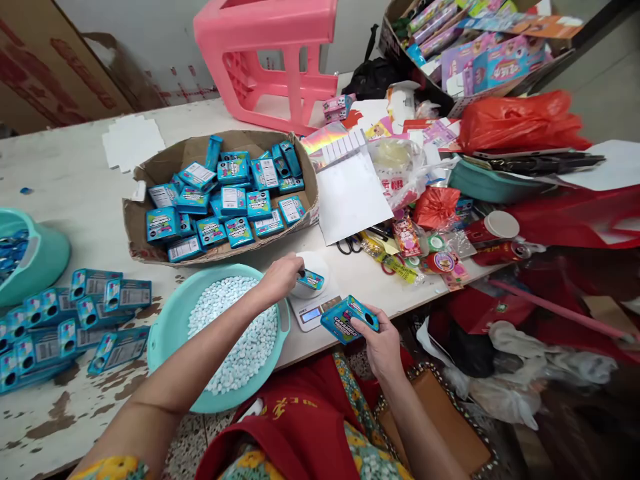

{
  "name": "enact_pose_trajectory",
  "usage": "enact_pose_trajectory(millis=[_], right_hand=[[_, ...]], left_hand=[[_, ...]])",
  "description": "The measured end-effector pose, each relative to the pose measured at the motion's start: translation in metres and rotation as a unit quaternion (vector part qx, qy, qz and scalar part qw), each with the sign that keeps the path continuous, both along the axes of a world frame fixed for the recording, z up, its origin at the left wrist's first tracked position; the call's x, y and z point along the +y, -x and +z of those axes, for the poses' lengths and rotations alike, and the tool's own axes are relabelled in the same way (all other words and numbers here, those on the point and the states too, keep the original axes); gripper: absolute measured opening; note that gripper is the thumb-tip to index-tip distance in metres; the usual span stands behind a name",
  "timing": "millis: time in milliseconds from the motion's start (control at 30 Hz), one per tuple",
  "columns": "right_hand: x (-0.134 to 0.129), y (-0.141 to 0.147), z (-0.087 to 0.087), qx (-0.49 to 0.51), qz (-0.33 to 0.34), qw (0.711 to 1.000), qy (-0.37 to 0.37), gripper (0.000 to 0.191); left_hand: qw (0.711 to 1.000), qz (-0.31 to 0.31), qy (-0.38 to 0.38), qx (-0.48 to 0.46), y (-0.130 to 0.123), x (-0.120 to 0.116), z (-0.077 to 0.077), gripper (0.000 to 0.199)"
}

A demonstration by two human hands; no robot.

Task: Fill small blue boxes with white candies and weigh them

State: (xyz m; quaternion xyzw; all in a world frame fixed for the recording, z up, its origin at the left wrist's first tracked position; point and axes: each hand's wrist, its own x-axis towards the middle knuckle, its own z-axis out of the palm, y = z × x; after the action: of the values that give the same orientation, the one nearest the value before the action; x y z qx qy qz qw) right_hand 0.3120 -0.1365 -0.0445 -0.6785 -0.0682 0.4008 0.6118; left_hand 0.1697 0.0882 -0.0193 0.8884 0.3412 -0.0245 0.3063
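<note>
Looks like the at-the-scale step: left hand [281, 279] pinches a small blue printed piece [313, 279] over the white digital scale [311, 315], right hand [384, 340] grips a blue cardboard box [344, 321]. Calls for steady fingers imo.

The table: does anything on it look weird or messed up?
Yes: a pink stool sits up on the tabletop, behind the cardboard box, and stools usually stand on floors. Brown, worn-looking patches mark the left side.
</note>
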Motion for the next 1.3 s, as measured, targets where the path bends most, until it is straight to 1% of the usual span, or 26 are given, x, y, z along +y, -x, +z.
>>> enact_pose_trajectory(millis=[100, 233, 300, 400, 433, 500, 567, 633, 667, 700, 733, 767, 800, 867, 900, 933, 1000, 1067, 1133, 1233, 1300], right_hand=[[-0.002, -0.009, -0.004, 0.005, -0.015, 1.000, 0.001, 0.048], [0.002, -0.013, -0.004, 0.018, -0.015, 1.000, 0.003, 0.047], [0.005, -0.012, -0.003, 0.021, -0.010, 1.000, 0.004, 0.048], [0.009, -0.010, -0.003, 0.012, -0.005, 1.000, 0.007, 0.050], [0.010, -0.010, -0.003, 0.006, -0.006, 1.000, 0.009, 0.050], [0.010, -0.010, -0.005, -0.006, -0.012, 1.000, 0.011, 0.051], [0.008, -0.012, -0.008, -0.013, -0.021, 1.000, 0.010, 0.051], [0.006, -0.013, -0.012, -0.015, -0.030, 0.999, 0.007, 0.050], [0.005, -0.014, -0.014, -0.014, -0.034, 0.999, 0.006, 0.051], [0.004, -0.014, -0.015, -0.014, -0.038, 0.999, 0.007, 0.051], [0.004, -0.014, -0.017, -0.014, -0.040, 0.999, 0.007, 0.052], [0.004, -0.014, -0.018, -0.016, -0.041, 0.999, 0.009, 0.053], [0.004, -0.013, -0.018, -0.019, -0.041, 0.999, 0.012, 0.053], [0.005, -0.012, -0.018, -0.024, -0.038, 0.999, 0.014, 0.054], [0.005, -0.011, -0.016, -0.025, -0.036, 0.999, 0.014, 0.054], [0.005, -0.010, -0.015, -0.025, -0.033, 0.999, 0.014, 0.053], [0.005, -0.009, -0.011, -0.028, -0.026, 0.999, 0.010, 0.052], [0.006, -0.008, -0.007, -0.036, -0.017, 0.999, 0.008, 0.051], [0.007, -0.006, -0.004, -0.046, -0.010, 0.999, 0.013, 0.051], [0.010, -0.006, -0.001, -0.048, -0.011, 0.999, 0.021, 0.052], [0.011, -0.009, -0.001, -0.032, -0.028, 0.999, 0.016, 0.055]], left_hand=[[1.000, -0.011, -0.020, 0.000, -0.001, 0.000, -0.006, 0.030], [0.999, -0.004, 0.009, -0.030, 0.000, 0.000, -0.005, 0.028], [0.998, 0.019, 0.027, -0.062, -0.003, 0.000, -0.003, 0.024], [0.986, 0.090, 0.069, -0.123, 0.004, 0.001, -0.001, 0.017], [0.978, 0.119, 0.090, -0.143, 0.012, 0.001, 0.001, 0.015], [0.965, 0.167, 0.130, -0.157, 0.039, -0.003, 0.004, 0.014], [0.966, 0.180, 0.148, -0.114, 0.076, -0.010, 0.007, 0.016], [0.977, 0.172, 0.121, -0.033, 0.109, -0.020, 0.009, 0.018], [0.982, 0.168, 0.091, 0.005, 0.120, -0.025, 0.009, 0.018], [0.984, 0.167, 0.058, 0.027, 0.124, -0.031, 0.008, 0.020], [0.985, 0.168, 0.027, 0.030, 0.122, -0.035, 0.007, 0.024], [0.986, 0.169, 0.002, 0.015, 0.113, -0.039, 0.004, 0.028], [0.985, 0.168, -0.018, -0.012, 0.099, -0.042, 0.000, 0.034], [0.982, 0.168, -0.038, -0.072, 0.062, -0.042, -0.009, 0.047], [0.981, 0.170, -0.039, -0.086, 0.043, -0.039, -0.014, 0.052], [0.980, 0.173, -0.027, -0.090, 0.027, -0.034, -0.019, 0.053], [0.978, 0.186, 0.021, -0.089, 0.004, -0.023, -0.028, 0.042], [0.973, 0.201, 0.070, -0.095, -0.002, -0.012, -0.035, 0.029], [0.968, 0.206, 0.090, -0.109, 0.002, -0.006, -0.036, 0.023], [0.967, 0.193, 0.086, -0.144, 0.013, -0.009, -0.029, 0.025], [0.971, 0.172, 0.053, -0.154, 0.018, -0.017, -0.026, 0.027]])
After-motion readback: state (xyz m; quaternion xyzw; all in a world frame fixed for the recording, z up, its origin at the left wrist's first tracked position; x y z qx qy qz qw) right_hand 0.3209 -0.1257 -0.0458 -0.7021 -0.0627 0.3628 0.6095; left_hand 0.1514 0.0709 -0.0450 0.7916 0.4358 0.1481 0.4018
